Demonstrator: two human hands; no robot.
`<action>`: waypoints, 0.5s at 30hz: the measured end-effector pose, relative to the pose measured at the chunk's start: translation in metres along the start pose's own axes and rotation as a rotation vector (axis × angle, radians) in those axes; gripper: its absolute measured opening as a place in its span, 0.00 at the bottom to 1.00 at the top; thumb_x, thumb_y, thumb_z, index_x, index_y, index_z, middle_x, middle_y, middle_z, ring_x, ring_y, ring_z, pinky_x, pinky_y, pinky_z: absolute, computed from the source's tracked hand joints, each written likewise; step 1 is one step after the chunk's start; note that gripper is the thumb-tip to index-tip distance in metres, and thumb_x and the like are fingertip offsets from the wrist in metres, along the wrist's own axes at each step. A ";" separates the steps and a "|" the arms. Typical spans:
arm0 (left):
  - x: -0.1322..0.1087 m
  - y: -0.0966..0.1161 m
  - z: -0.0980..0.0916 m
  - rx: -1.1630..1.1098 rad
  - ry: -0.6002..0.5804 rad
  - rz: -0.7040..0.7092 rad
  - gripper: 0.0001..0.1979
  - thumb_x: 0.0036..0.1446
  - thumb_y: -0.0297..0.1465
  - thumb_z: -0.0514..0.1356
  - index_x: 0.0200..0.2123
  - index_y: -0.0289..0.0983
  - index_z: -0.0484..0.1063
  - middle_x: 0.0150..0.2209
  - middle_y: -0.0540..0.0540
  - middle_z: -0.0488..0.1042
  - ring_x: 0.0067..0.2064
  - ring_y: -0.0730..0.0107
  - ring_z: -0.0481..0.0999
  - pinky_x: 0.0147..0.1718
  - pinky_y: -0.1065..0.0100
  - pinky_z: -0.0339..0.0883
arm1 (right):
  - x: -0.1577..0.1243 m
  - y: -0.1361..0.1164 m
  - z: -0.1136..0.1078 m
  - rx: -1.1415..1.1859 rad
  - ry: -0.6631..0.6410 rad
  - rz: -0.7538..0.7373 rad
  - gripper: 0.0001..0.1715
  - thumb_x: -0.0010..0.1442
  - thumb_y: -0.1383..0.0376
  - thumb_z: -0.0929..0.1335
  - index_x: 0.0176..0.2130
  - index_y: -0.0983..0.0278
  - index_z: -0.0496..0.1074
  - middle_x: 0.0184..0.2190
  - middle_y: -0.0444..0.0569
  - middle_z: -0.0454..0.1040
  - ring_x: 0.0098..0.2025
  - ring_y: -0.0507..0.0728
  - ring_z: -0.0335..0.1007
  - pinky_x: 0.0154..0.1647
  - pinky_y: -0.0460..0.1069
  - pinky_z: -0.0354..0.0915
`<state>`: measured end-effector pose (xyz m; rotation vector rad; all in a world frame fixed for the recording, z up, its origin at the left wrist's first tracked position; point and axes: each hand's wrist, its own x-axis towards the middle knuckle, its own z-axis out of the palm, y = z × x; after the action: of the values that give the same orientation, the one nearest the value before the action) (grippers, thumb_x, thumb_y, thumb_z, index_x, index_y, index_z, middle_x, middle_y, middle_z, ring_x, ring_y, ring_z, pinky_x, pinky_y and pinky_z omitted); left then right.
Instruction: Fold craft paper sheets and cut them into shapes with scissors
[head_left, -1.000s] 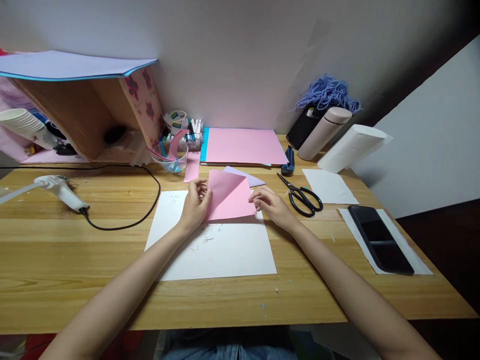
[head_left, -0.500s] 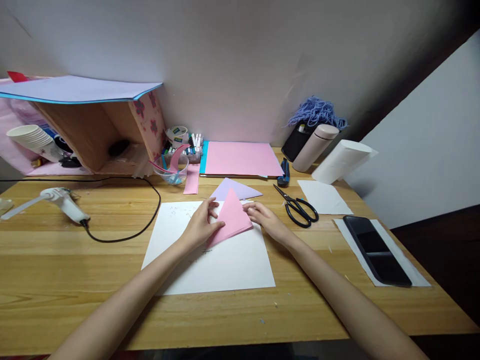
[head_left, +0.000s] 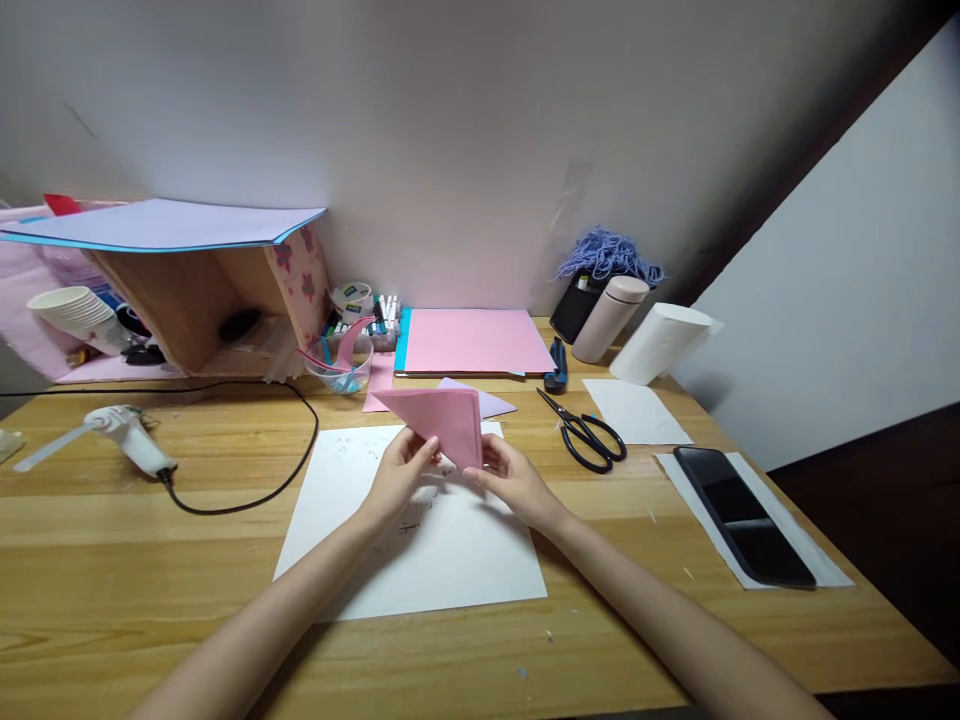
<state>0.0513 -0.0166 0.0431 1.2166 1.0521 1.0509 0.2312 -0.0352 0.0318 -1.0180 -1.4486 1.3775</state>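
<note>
A folded triangle of pink paper (head_left: pixel 450 420) is held up above a white sheet (head_left: pixel 420 570), one long edge on top and a corner pointing down. My left hand (head_left: pixel 405 465) pinches its lower left edge, thumb in front. At the lower right corner, my right hand (head_left: pixel 514 480) grips the paper between thumb and fingers. Partly hidden behind it lies a folded purple paper (head_left: pixel 495 404). Black-handled scissors (head_left: pixel 589 435) rest open to the right of my right hand.
A white hot glue gun (head_left: pixel 127 440) with a black cable lies on the left. Behind stand a cardboard box (head_left: pixel 292 270), a plastic cup (head_left: pixel 352 375) and pink sheets (head_left: pixel 480 340). At right are a bottle (head_left: pixel 609 320), a paper roll (head_left: pixel 660 345) and a phone (head_left: pixel 742 515).
The pink triangle has been lifted and turned, so its point no longer faces away from me. My right hand has closed on its corner. The whole view has shifted slightly.
</note>
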 end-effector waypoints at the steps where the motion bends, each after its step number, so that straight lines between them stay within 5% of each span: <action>1: -0.001 0.001 0.001 0.020 -0.017 -0.005 0.14 0.50 0.40 0.59 0.34 0.36 0.68 0.29 0.48 0.71 0.30 0.69 0.72 0.32 0.65 0.68 | -0.001 -0.003 0.001 -0.050 0.022 -0.027 0.18 0.55 0.60 0.67 0.45 0.63 0.65 0.43 0.52 0.70 0.45 0.58 0.68 0.47 0.54 0.64; 3: 0.000 0.003 0.000 0.068 -0.028 -0.023 0.14 0.48 0.39 0.60 0.35 0.36 0.68 0.33 0.45 0.73 0.32 0.66 0.74 0.33 0.64 0.68 | -0.002 -0.006 -0.005 -0.199 0.085 -0.076 0.13 0.58 0.60 0.64 0.43 0.63 0.67 0.39 0.50 0.72 0.42 0.58 0.68 0.43 0.53 0.64; 7: 0.011 0.001 -0.017 0.182 0.128 0.112 0.23 0.43 0.36 0.65 0.43 0.39 0.64 0.43 0.43 0.71 0.42 0.62 0.73 0.38 0.62 0.68 | 0.004 -0.002 -0.029 -0.464 0.122 -0.126 0.12 0.59 0.64 0.61 0.43 0.63 0.68 0.36 0.49 0.72 0.38 0.57 0.67 0.39 0.52 0.63; 11: 0.017 -0.009 -0.030 0.535 -0.050 0.209 0.20 0.44 0.33 0.63 0.43 0.39 0.65 0.43 0.43 0.71 0.46 0.59 0.70 0.45 0.57 0.64 | 0.010 0.006 -0.036 -0.609 0.058 -0.114 0.11 0.57 0.65 0.62 0.42 0.63 0.66 0.39 0.50 0.70 0.40 0.58 0.66 0.42 0.53 0.62; 15: 0.011 -0.015 -0.023 0.782 -0.143 0.299 0.14 0.53 0.30 0.55 0.44 0.39 0.62 0.43 0.42 0.69 0.44 0.58 0.68 0.43 0.57 0.62 | 0.008 0.010 -0.024 -0.707 0.017 -0.168 0.18 0.55 0.65 0.64 0.46 0.64 0.61 0.43 0.53 0.67 0.45 0.59 0.63 0.46 0.55 0.61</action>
<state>0.0319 -0.0025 0.0259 2.0960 1.2367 0.7604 0.2520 -0.0202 0.0225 -1.2885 -2.0155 0.7296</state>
